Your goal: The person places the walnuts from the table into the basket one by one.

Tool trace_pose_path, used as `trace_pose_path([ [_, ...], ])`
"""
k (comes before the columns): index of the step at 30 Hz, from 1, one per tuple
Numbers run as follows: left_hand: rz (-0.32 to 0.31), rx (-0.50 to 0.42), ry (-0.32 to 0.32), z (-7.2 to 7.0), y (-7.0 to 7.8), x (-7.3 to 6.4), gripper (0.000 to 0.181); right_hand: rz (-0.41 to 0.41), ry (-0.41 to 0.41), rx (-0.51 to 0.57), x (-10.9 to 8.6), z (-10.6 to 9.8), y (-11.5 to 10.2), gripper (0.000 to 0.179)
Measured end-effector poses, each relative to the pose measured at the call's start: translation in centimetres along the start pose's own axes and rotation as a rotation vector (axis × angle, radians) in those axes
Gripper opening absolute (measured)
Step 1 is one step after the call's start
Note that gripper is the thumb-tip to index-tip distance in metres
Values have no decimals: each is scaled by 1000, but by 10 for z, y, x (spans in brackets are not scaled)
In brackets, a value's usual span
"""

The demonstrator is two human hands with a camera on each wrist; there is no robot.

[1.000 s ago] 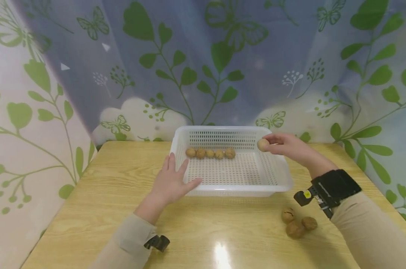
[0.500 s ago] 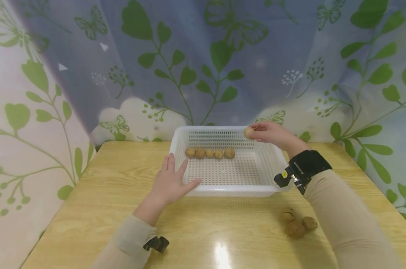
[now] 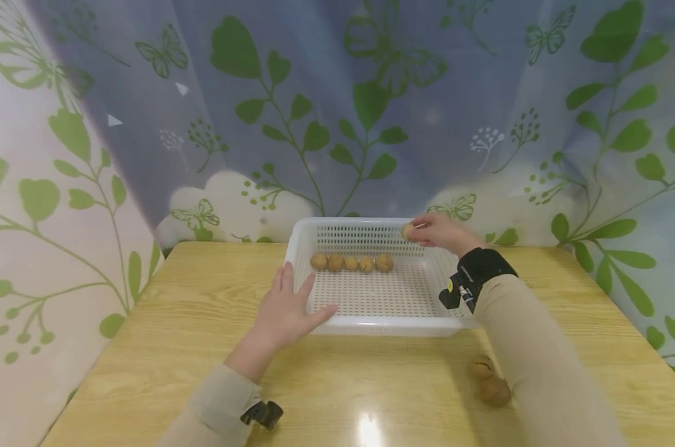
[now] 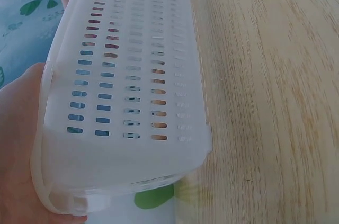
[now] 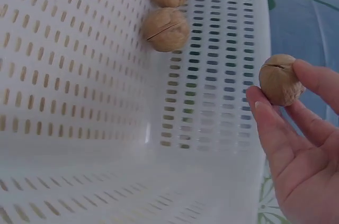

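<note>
A white plastic basket [image 3: 371, 321] with slotted walls stands on the table. Inside, a row of walnuts [image 3: 351, 263] lies along its back wall; the right wrist view shows a cracked walnut [image 5: 167, 29] at the row's near end. My right hand [image 3: 445, 233] pinches one walnut [image 5: 280, 80] between thumb and fingertips, up at the back rim, right of the row. My left hand [image 3: 284, 313] rests with spread, fairly straight fingers over the basket's front left corner, and the left wrist view has it against the rim [image 4: 42, 144].
On the table [image 3: 203, 298], right of the basket's front, lie loose walnuts [image 3: 495, 391], partly covered by my right sleeve [image 3: 538, 360]. A curtain [image 3: 326, 112] printed with leaves and butterflies hangs close behind the basket.
My right hand has carried its walnut leftward from the basket's right side to the back rim. The right forearm now covers part of the loose walnuts. My left hand has stayed in place.
</note>
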State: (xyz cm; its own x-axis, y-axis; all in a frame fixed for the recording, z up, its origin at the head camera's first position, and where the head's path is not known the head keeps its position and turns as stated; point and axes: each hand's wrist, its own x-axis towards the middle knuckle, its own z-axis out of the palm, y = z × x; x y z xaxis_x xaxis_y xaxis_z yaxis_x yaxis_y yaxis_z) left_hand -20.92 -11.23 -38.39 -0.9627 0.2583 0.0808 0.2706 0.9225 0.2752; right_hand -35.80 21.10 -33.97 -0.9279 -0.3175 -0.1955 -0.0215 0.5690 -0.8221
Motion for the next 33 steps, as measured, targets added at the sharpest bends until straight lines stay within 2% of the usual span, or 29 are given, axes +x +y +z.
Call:
trace_pose_path([
  [3,2,5,0,1,1,0,89,16,8,-36,5,7,7,50],
  [11,9,9,-5,0,7,-2,88,14,-73,-159,12,16,28,50],
  [18,0,33,7,1,6,-1,90,14,-45,-237,14,21,27,48],
  [23,-1,16,9,0,4,-1,91,32,-38,-307,20,28,28,46],
  [28,-13,14,-1,0,2,-2,91,56,-38,-283,24,30,32,46],
  [33,-11,12,-3,2,0,1,90,68,-33,-189,26,28,36,48],
])
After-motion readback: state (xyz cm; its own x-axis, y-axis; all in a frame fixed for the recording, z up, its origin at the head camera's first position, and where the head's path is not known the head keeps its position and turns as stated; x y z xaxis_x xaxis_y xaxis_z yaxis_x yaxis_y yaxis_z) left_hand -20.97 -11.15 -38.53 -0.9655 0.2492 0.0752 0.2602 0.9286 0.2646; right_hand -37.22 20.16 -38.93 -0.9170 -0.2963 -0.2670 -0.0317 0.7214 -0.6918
